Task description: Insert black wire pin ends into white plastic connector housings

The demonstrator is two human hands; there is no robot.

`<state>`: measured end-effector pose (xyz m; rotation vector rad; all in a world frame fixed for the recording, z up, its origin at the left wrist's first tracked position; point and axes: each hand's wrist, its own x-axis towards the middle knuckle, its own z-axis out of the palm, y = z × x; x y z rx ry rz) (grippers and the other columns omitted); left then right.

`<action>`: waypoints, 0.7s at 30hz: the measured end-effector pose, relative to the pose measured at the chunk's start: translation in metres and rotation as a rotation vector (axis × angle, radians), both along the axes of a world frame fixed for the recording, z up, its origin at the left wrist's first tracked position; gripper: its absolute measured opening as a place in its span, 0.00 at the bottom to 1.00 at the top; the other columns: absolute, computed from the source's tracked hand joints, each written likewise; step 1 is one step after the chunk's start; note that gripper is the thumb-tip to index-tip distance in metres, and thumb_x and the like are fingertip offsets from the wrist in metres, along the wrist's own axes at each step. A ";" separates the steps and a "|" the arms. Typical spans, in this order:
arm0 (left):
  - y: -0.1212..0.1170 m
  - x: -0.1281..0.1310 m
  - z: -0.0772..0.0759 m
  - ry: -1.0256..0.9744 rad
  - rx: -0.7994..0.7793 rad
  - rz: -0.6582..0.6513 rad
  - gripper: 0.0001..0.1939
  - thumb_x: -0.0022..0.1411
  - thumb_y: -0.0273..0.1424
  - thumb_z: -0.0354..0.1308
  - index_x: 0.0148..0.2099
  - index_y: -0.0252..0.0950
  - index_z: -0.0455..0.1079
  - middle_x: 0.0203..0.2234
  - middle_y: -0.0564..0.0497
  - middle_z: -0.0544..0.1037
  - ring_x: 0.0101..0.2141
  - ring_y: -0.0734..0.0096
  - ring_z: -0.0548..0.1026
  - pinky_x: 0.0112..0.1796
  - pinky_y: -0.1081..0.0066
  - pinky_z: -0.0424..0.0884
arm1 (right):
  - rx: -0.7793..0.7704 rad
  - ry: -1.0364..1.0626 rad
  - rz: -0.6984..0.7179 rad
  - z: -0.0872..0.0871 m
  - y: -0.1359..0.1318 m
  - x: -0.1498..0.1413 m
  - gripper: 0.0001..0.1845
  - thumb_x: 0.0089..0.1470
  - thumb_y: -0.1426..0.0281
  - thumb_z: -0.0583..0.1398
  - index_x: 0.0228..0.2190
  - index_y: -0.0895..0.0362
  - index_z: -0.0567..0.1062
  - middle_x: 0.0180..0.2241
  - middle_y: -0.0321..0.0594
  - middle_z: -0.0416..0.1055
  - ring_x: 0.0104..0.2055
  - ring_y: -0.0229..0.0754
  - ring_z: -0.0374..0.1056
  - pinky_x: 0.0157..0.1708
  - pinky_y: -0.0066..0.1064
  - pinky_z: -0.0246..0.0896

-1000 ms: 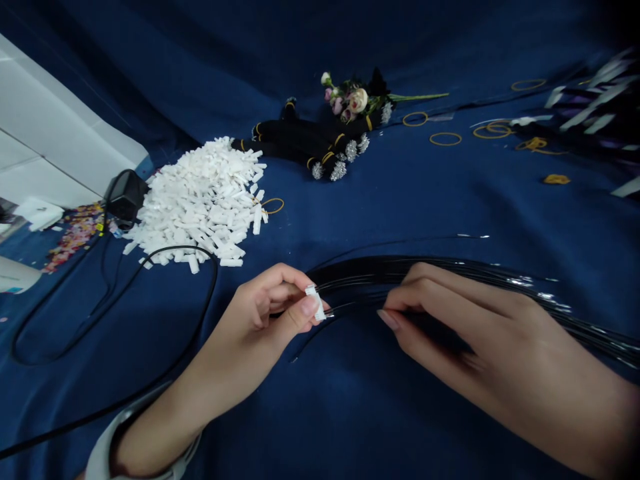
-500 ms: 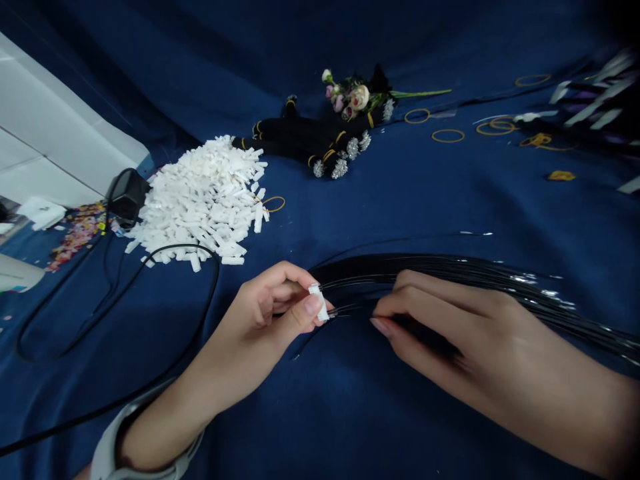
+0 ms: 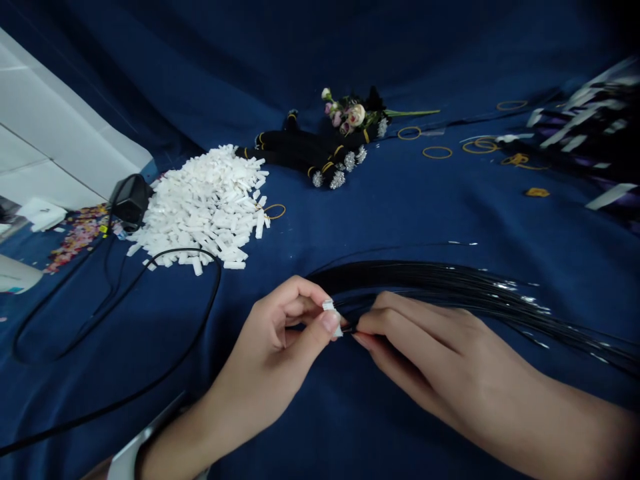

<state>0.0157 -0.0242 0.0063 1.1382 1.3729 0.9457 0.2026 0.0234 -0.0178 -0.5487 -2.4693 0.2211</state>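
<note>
My left hand (image 3: 280,333) pinches a small white plastic connector (image 3: 332,315) between thumb and fingers. My right hand (image 3: 425,347) has its fingertips pressed together on thin black wires right at the connector. A long bundle of black wires (image 3: 450,283) fans away to the right across the dark blue cloth (image 3: 400,207). A pile of white connectors (image 3: 200,203) lies to the upper left of my hands.
A black adapter (image 3: 129,198) and its cable (image 3: 150,267) loop at the left. Bound black wire bundles (image 3: 305,150) and a small flower sprig (image 3: 353,113) lie at the back. Several yellow rubber bands (image 3: 436,152) are scattered at the right, near striped items (image 3: 590,127).
My right hand slid left along the wires until its fingertips met the connector in my left hand. The view tilted slightly, and both hands sit lower in the picture.
</note>
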 end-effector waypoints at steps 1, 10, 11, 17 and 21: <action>-0.001 0.000 0.000 0.008 0.007 0.004 0.06 0.65 0.33 0.59 0.35 0.40 0.67 0.26 0.58 0.75 0.31 0.77 0.74 0.33 0.80 0.70 | 0.005 0.005 0.002 -0.001 -0.001 0.000 0.11 0.64 0.78 0.50 0.32 0.60 0.70 0.26 0.35 0.62 0.25 0.32 0.57 0.23 0.25 0.54; -0.001 0.002 -0.004 0.020 0.082 0.002 0.05 0.65 0.34 0.59 0.36 0.40 0.69 0.25 0.58 0.75 0.30 0.78 0.74 0.31 0.81 0.69 | 0.090 0.025 0.007 -0.002 -0.002 0.001 0.07 0.64 0.77 0.52 0.34 0.61 0.69 0.26 0.35 0.63 0.25 0.33 0.58 0.23 0.27 0.55; 0.001 0.001 -0.004 0.015 0.118 0.018 0.04 0.64 0.33 0.60 0.36 0.41 0.69 0.26 0.59 0.76 0.30 0.79 0.75 0.32 0.82 0.70 | 0.106 0.029 0.001 -0.001 0.000 0.002 0.05 0.63 0.77 0.53 0.36 0.61 0.69 0.27 0.36 0.64 0.26 0.33 0.60 0.24 0.27 0.56; 0.009 -0.020 -0.003 0.081 0.458 0.175 0.04 0.65 0.29 0.60 0.37 0.43 0.70 0.32 0.59 0.80 0.38 0.80 0.80 0.37 0.86 0.74 | 0.278 0.013 -0.146 0.010 0.013 0.014 0.07 0.61 0.79 0.54 0.41 0.60 0.69 0.34 0.38 0.70 0.30 0.34 0.67 0.27 0.28 0.59; 0.012 -0.035 0.002 0.086 0.658 0.186 0.03 0.67 0.29 0.58 0.40 0.44 0.68 0.39 0.59 0.79 0.33 0.80 0.81 0.34 0.82 0.79 | 0.399 0.079 -0.311 0.029 0.024 0.028 0.05 0.60 0.77 0.57 0.39 0.59 0.71 0.35 0.37 0.73 0.32 0.33 0.69 0.29 0.27 0.60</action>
